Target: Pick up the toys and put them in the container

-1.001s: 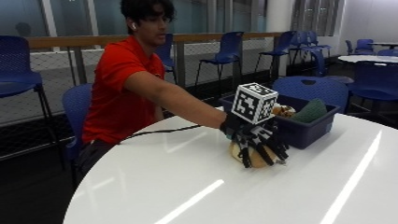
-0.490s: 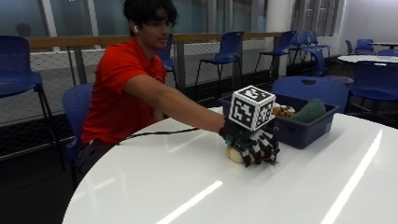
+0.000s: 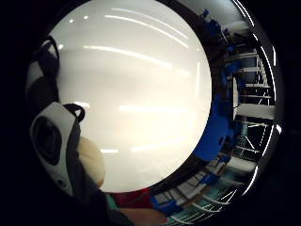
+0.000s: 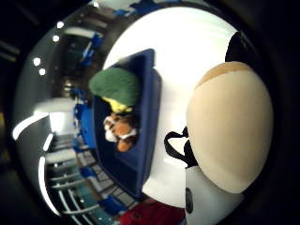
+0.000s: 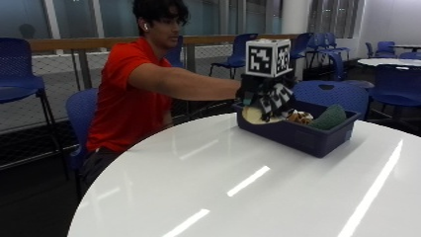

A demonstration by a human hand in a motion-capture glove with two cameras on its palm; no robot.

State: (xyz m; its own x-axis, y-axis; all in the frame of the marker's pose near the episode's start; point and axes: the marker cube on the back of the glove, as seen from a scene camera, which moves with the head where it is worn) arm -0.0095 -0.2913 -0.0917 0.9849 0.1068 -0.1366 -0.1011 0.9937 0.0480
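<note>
- Person in a red shirt (image 5: 121,94) sits at a round white table (image 5: 217,187), right arm stretched out.
- Gloved right hand (image 5: 266,98) is up off the table, at the near end of the blue container (image 5: 309,136).
- Fingers (image 5: 276,106) are curled around a cream, rounded toy (image 5: 253,116); the toy sits right at the container's rim, partly hidden by the glove.
- Thumb-side palm view: cream toy (image 4: 229,131) close against the palm, container (image 4: 140,136) beside it.
- In the container: green toy (image 5: 331,117) and an orange-and-white toy (image 5: 301,117), side by side.
</note>
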